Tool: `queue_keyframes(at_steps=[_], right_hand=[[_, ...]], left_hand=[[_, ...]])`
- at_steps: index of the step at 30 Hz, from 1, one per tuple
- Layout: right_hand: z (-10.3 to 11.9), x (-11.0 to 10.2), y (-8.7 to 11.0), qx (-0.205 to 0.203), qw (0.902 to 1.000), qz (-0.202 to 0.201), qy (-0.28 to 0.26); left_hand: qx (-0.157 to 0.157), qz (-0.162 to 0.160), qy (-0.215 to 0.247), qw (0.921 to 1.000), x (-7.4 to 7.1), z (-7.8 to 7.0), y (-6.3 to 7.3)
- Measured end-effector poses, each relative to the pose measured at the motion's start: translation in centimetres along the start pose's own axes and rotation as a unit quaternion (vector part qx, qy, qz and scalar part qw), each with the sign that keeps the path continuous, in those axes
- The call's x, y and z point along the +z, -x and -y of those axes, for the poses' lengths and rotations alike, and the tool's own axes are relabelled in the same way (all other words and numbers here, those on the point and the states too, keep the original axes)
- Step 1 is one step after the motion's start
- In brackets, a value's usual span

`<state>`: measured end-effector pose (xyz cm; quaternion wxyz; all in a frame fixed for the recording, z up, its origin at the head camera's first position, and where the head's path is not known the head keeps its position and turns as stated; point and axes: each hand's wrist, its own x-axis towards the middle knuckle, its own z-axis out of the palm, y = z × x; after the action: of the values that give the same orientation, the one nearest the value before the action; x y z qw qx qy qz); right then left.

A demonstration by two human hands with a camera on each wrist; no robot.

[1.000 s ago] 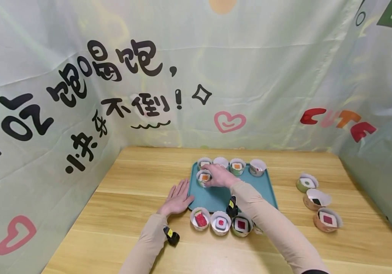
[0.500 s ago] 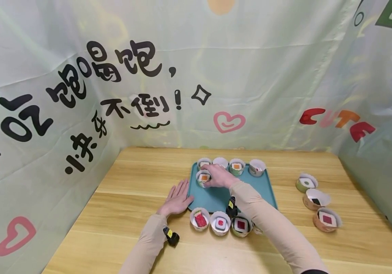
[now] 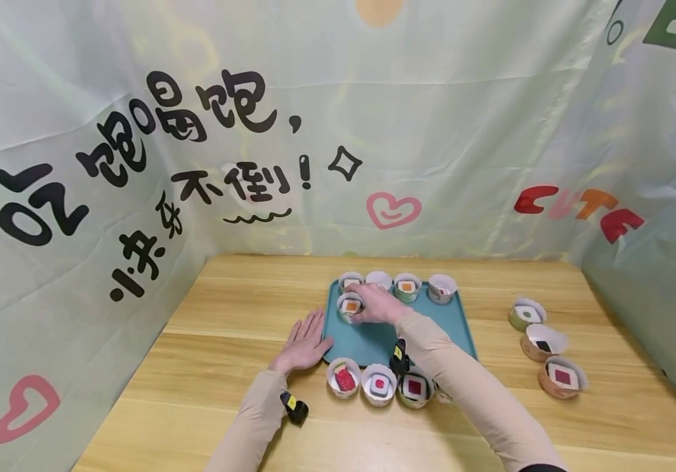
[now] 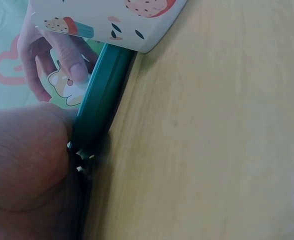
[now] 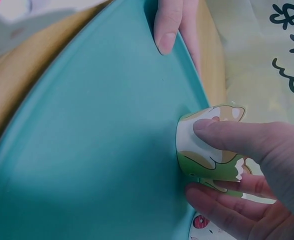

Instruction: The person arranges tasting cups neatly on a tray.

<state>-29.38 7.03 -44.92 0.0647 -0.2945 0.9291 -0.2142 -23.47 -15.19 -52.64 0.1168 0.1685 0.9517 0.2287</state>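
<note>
Clearly, cup (image 5: 202, 156) in right hand (image 3: 377, 303)

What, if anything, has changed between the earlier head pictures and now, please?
Nothing visibly moved, was grasped or let go; only the view shifted slightly. The right hand still holds the green cup within the tray; the left hand stays at its left edge.

Cups (image 3: 349, 308) stand on the tray (image 3: 358, 344), a row of cups (image 3: 379, 385) before it, three cups (image 3: 539, 347) to its right.
</note>
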Motion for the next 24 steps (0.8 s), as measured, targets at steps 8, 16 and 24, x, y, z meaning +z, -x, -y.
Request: queue_keyframes(at_steps=[8, 16, 24], right_hand=[[-0.1, -0.7, 0.9, -0.018, 0.9997, -0.007, -0.014], [-0.6, -1.6, 2.1, -0.021, 0.9993, -0.024, -0.017], [-1.2, -3.2, 4.4, -0.023, 0.9977, -0.010, -0.062]], left_hand=[[-0.004, 0.002, 0.001, 1.0000, -0.1, -0.1, 0.1], [0.003, -0.012, 0.014, 0.9998, -0.2, -0.3, 0.4], [0.001, -0.004, 0.002, 1.0000, 0.0, 0.0, 0.1]])
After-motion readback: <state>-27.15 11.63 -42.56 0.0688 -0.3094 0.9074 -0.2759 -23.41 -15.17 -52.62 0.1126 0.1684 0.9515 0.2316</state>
